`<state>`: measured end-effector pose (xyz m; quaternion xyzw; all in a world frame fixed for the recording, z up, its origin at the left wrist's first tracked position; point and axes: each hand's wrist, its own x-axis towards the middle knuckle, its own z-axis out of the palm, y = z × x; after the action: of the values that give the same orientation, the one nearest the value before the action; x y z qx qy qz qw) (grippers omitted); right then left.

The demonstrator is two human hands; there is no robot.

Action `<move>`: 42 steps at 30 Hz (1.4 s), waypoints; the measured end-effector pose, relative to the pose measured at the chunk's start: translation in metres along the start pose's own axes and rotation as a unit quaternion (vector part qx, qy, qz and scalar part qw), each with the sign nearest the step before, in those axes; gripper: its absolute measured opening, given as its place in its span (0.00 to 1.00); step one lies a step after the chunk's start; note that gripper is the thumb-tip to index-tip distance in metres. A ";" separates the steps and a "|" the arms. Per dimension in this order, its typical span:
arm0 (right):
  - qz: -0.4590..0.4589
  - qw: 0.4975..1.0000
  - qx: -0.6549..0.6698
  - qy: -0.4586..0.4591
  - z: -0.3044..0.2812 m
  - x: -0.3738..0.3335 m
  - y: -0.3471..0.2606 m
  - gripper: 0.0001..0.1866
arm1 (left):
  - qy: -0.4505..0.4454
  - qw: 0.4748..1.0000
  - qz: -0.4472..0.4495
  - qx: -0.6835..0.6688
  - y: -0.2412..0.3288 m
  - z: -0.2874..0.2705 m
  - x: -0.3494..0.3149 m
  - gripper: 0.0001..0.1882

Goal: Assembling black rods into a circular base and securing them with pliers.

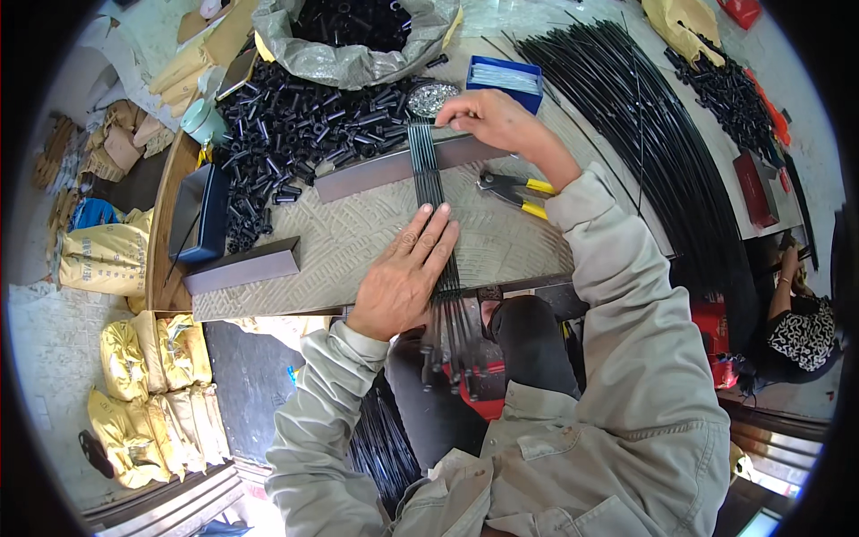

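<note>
A row of thin dark rods [429, 185] lies side by side across a long metal bar [367, 177] on the table. Their lower ends, tipped with small knobs, hang past the table's front edge over my lap. My left hand [407, 268] rests flat on the rods near that edge, fingers stretched out. At the rods' far ends, my right hand [492, 119] is closed in a pinch; what sits between its fingertips is too small to make out. Right beside those ends is a dish of small shiny pieces [431, 97]. Yellow-handled cutting pliers [519, 191] lie right of the rods.
Short black tubes [304, 116] are heaped at the left, below a grey sack [358, 64] of more. A blue box [505, 79] holds pale strips. Long black rods [644, 125] cover the right side. Another metal bar [246, 267] lies front left. Another person [801, 331] sits far right.
</note>
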<state>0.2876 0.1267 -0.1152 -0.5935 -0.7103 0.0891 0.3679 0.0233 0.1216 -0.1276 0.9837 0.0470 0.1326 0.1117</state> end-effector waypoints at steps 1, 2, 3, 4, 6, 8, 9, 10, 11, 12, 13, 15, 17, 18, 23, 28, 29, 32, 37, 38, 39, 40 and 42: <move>0.001 1.000 0.003 0.002 0.001 -0.002 0.002 0.06 | 0.008 1.000 -0.005 -0.007 0.000 0.001 0.000 0.35; 0.022 0.999 -0.020 0.013 0.002 -0.005 0.004 0.07 | 0.003 1.000 -0.005 -0.006 -0.001 0.003 0.000 0.35; 0.045 0.998 -0.044 0.025 0.000 -0.008 0.003 0.08 | 0.002 1.000 -0.004 0.018 -0.002 0.005 0.000 0.34; 0.068 0.995 -0.068 0.036 -0.002 -0.011 0.002 0.09 | 0.001 0.999 -0.004 0.041 -0.002 0.006 0.001 0.32; 0.110 0.992 -0.058 0.023 -0.006 -0.013 -0.001 0.09 | -0.005 0.998 -0.001 0.066 -0.004 0.008 0.002 0.30; 0.186 0.981 -0.046 -0.008 -0.010 -0.014 -0.003 0.11 | -0.033 0.987 0.002 0.155 -0.002 0.005 0.003 0.36; 0.190 0.981 -0.043 -0.004 -0.009 -0.014 -0.001 0.11 | -0.046 0.979 0.004 0.200 -0.001 0.004 0.004 0.41; 0.172 0.983 -0.066 -0.001 -0.008 -0.014 0.001 0.10 | -0.050 0.978 0.009 0.201 0.000 0.003 0.005 0.41; 0.154 0.984 -0.089 0.002 -0.006 -0.014 0.002 0.10 | -0.041 0.985 -0.004 0.168 0.002 0.003 0.006 0.35; 0.137 0.984 -0.112 0.004 -0.005 -0.013 0.003 0.10 | -0.032 0.990 -0.018 0.135 0.003 0.002 0.007 0.31; 0.140 0.984 -0.111 0.007 -0.005 -0.014 0.002 0.10 | -0.022 0.994 -0.031 0.101 0.004 0.002 0.007 0.28; 0.127 0.983 -0.128 0.024 -0.003 -0.015 0.000 0.09 | -0.020 0.995 -0.028 0.094 0.003 0.004 0.008 0.28; 0.123 0.983 -0.135 0.035 -0.003 -0.014 0.000 0.09 | -0.009 0.996 -0.029 0.078 0.001 0.007 0.008 0.27; 0.130 0.982 -0.132 0.027 -0.005 -0.014 -0.001 0.10 | -0.012 0.996 -0.027 0.078 0.002 0.007 0.008 0.27; 0.147 0.982 -0.120 0.014 -0.007 -0.015 -0.001 0.12 | -0.008 0.996 -0.029 0.081 0.002 0.008 0.009 0.27; 0.089 0.981 -0.165 0.043 0.001 -0.010 0.002 0.07 | -0.010 0.998 -0.039 0.057 0.008 0.002 0.012 0.28; 0.089 0.981 -0.164 0.043 0.001 -0.010 0.003 0.07 | -0.011 0.998 -0.045 0.044 0.009 0.001 0.012 0.29; 0.056 0.980 -0.184 0.048 -0.001 -0.009 0.004 0.06 | -0.023 0.997 -0.032 0.073 0.003 0.007 0.009 0.31; 0.069 0.983 -0.168 0.037 0.005 -0.007 0.010 0.05 | -0.035 0.997 -0.030 0.068 0.004 0.006 0.011 0.35; 0.061 0.982 -0.175 0.042 0.006 -0.005 0.008 0.05 | -0.034 0.996 -0.031 0.070 0.005 0.004 0.011 0.35; 0.053 0.981 -0.183 0.047 0.007 -0.004 0.006 0.05 | -0.032 0.997 -0.032 0.061 0.006 0.003 0.011 0.36; 0.045 0.979 -0.190 0.051 0.008 -0.003 0.004 0.04 | -0.029 0.998 -0.033 0.053 0.006 0.002 0.011 0.37; 0.041 0.980 -0.188 0.054 0.006 -0.004 0.002 0.04 | -0.025 0.998 -0.036 0.045 0.008 0.000 0.011 0.37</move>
<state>0.2854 0.1256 -0.1222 -0.6847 -0.6685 -0.0629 0.2834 0.0348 0.1151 -0.1228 0.9885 0.0853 0.1017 0.0730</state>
